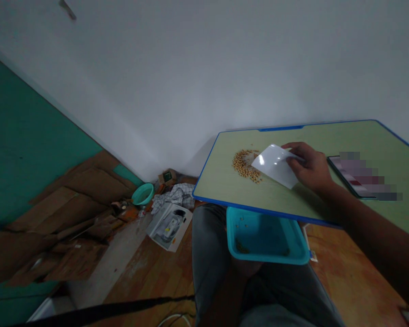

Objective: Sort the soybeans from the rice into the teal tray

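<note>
My right hand (pixel 308 165) grips a glossy white sheet (pixel 276 164) by its right end, thumb on top. The sheet is tilted, and its far left edge touches or hovers over a spread of soybeans (pixel 244 169) on the green table (pixel 231 141). Below the table's front edge, my left hand (pixel 247 268) is under the near rim of a blue plastic tray (pixel 271 262), holding it over my lap. A few beans and a small dark clump lie inside the tray. Most of the left hand's fingers are hidden beneath it.
A phone or tablet (pixel 356 179), its screen blurred, lies right of my right hand. The table backs onto a white wall (pixel 191 68). On the floor to the left are an open white box (pixel 170 227), a green basin (pixel 143 194), checkered cloth (pixel 173 195) and flattened cardboard (pixel 78 195).
</note>
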`<action>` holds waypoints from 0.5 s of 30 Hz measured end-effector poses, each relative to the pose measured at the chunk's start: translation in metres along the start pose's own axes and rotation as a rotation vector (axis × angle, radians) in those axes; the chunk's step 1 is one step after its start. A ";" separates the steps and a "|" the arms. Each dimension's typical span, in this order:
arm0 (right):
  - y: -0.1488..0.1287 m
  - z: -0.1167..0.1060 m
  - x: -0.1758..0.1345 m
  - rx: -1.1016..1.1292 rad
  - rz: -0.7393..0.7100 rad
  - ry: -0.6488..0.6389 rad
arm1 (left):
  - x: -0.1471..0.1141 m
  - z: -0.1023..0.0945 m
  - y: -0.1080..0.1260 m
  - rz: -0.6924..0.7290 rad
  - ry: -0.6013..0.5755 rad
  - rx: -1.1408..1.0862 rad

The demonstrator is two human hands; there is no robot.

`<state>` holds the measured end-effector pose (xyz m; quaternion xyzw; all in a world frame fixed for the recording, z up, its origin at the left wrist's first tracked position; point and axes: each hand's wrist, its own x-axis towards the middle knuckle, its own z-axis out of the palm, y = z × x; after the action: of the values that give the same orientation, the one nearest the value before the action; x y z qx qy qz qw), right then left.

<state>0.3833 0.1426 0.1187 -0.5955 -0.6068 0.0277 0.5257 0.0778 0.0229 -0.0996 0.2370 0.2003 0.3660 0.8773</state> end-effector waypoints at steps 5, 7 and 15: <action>-0.001 0.000 0.000 0.009 0.015 0.013 | -0.001 -0.002 -0.002 -0.010 -0.033 -0.022; -0.001 0.000 0.000 0.010 0.014 0.008 | -0.001 -0.006 -0.004 -0.007 -0.042 -0.026; 0.001 0.002 -0.001 0.008 0.020 0.012 | -0.001 0.007 0.003 -0.013 -0.034 -0.014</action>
<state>0.3823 0.1438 0.1165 -0.5997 -0.5975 0.0319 0.5314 0.0791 0.0225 -0.0919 0.2357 0.1844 0.3574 0.8847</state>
